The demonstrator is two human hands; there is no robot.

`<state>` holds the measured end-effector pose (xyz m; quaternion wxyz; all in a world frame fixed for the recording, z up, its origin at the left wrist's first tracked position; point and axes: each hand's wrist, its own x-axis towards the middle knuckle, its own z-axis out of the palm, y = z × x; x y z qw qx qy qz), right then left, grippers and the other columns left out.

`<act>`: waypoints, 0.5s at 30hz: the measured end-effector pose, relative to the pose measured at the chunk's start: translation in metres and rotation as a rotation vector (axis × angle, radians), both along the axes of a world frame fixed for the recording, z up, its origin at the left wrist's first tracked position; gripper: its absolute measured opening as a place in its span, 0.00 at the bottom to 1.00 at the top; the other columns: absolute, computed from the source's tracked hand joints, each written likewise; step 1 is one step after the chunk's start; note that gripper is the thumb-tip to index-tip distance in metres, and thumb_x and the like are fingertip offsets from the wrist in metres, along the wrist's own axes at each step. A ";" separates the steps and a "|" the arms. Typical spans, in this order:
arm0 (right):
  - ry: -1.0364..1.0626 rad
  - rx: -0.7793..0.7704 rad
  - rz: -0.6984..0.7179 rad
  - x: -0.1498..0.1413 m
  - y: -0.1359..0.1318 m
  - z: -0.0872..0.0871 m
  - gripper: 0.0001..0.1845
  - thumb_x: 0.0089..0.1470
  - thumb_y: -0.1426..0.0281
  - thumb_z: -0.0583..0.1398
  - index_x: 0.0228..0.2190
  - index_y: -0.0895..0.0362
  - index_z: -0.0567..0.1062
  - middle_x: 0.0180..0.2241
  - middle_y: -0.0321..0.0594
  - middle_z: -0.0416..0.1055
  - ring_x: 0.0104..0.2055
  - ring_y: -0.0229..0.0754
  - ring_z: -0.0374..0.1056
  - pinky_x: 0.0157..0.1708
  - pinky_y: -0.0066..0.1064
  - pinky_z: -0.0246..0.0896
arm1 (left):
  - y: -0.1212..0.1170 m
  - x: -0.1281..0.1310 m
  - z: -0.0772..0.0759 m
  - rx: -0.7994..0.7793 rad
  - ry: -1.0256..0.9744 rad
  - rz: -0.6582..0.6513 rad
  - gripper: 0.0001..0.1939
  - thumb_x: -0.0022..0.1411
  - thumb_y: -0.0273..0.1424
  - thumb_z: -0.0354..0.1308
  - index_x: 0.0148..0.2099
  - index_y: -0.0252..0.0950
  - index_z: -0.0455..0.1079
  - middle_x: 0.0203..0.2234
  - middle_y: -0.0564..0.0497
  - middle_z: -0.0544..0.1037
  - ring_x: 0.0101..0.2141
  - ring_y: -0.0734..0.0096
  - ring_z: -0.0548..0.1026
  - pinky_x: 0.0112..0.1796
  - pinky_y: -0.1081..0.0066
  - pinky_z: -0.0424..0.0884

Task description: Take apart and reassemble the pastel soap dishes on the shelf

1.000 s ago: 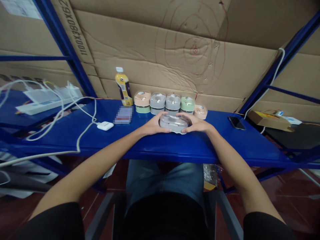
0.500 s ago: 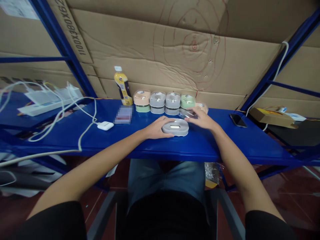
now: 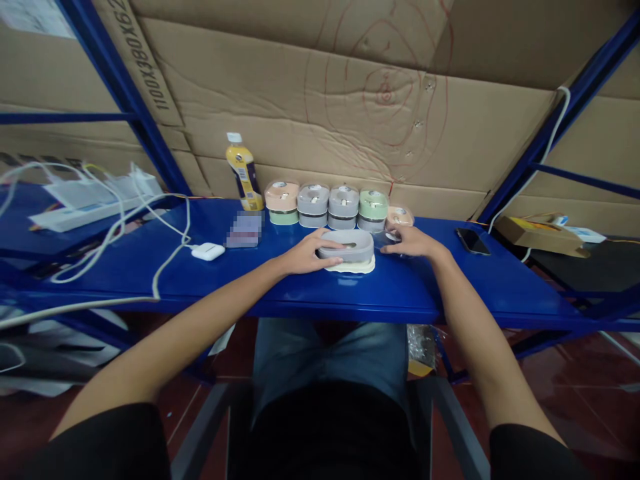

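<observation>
My left hand [image 3: 307, 254] is closed around the left end of a grey oval plastic box [image 3: 357, 253], thumb in front and fingers over its rim. Beneath this box a cream wavy-edged piece [image 3: 364, 268] shows on the blue table. The grey top has a recess with a small slot in it. To the right, my right hand [image 3: 413, 241] has its fingers bent over a clear plastic cover [image 3: 384, 238], just in front of the row of boxes. The fingers partly hide that cover.
Along the cardboard wall stand stacked peach, grey and green boxes [image 3: 313, 203] with clear covers. A yellow drink bottle [image 3: 244, 173] is left of them. White earphone case [image 3: 208, 251], cables [image 3: 117, 243] and a phone [image 3: 473, 241] lie on the blue table [image 3: 300, 297].
My right hand has moved the clear cover to the right, away from the grey box. The white piece on the grey box's top no longer shows, and a cream edge now appears under it.
</observation>
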<state>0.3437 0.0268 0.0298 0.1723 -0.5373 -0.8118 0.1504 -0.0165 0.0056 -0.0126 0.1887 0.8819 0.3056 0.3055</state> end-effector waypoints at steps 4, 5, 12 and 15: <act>-0.033 -0.005 0.027 0.003 0.000 0.000 0.40 0.39 0.57 0.81 0.54 0.55 0.82 0.52 0.50 0.84 0.53 0.61 0.81 0.56 0.50 0.77 | 0.015 -0.018 0.002 0.020 -0.027 0.145 0.30 0.66 0.57 0.67 0.56 0.40 0.86 0.52 0.40 0.78 0.57 0.42 0.77 0.64 0.41 0.72; -0.040 -0.004 0.030 0.004 0.001 -0.001 0.39 0.39 0.57 0.81 0.53 0.55 0.82 0.51 0.49 0.85 0.52 0.61 0.81 0.56 0.51 0.77 | 0.020 -0.023 0.001 0.023 -0.023 0.180 0.30 0.65 0.58 0.67 0.55 0.40 0.86 0.51 0.41 0.77 0.56 0.43 0.77 0.64 0.42 0.72; -0.074 -0.033 0.019 0.005 0.002 -0.002 0.41 0.40 0.55 0.81 0.54 0.56 0.83 0.51 0.51 0.85 0.52 0.62 0.81 0.57 0.53 0.77 | 0.041 -0.044 -0.005 -0.029 0.075 0.297 0.33 0.60 0.61 0.68 0.50 0.39 0.85 0.45 0.44 0.74 0.50 0.46 0.77 0.59 0.45 0.74; -0.067 -0.016 0.017 0.004 0.001 0.000 0.42 0.41 0.56 0.81 0.56 0.55 0.83 0.53 0.52 0.85 0.55 0.63 0.81 0.58 0.53 0.76 | 0.033 -0.039 0.000 -0.029 0.015 0.277 0.31 0.61 0.61 0.68 0.48 0.39 0.84 0.47 0.43 0.76 0.51 0.46 0.78 0.60 0.45 0.74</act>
